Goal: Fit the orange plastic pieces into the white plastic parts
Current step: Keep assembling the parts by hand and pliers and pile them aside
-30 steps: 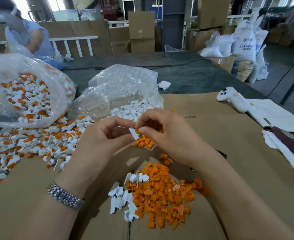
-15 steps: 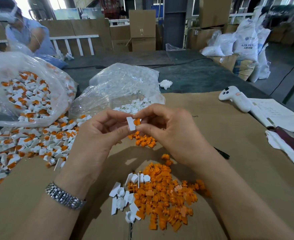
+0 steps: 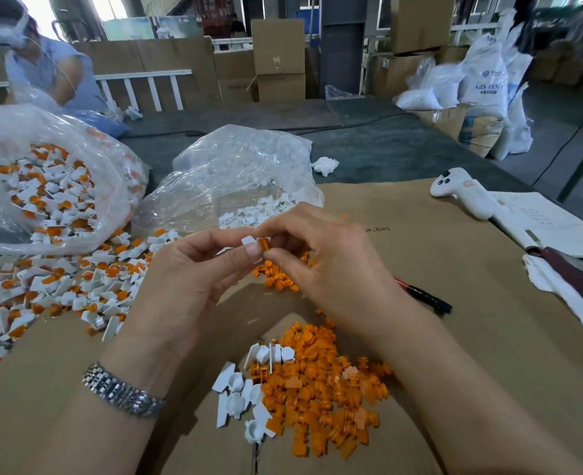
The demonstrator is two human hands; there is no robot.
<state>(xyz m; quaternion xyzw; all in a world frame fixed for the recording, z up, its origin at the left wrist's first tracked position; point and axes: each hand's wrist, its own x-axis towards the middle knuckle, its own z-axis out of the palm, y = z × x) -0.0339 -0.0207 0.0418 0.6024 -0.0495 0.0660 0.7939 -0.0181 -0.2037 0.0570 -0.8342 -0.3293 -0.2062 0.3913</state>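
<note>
My left hand (image 3: 187,286) pinches a small white plastic part (image 3: 249,240) between thumb and forefinger. My right hand (image 3: 328,262) pinches an orange piece (image 3: 263,244) and holds it against the white part, above the cardboard. Below my hands lies a heap of loose orange pieces (image 3: 321,389), with a few white parts (image 3: 240,395) at its left edge. A smaller cluster of orange pieces (image 3: 278,277) shows under my right hand. Joined white-and-orange parts (image 3: 67,282) are spread at the left.
A clear bag of joined parts (image 3: 43,186) sits far left, a clear bag of white parts (image 3: 235,186) behind my hands. A white controller (image 3: 461,195), a notebook (image 3: 544,224), a black pen (image 3: 424,296) and cloth (image 3: 557,289) lie right. Another person (image 3: 39,66) sits across.
Both hands have lifted slightly from the cardboard and the orange piece now sits against the white part between my fingertips.
</note>
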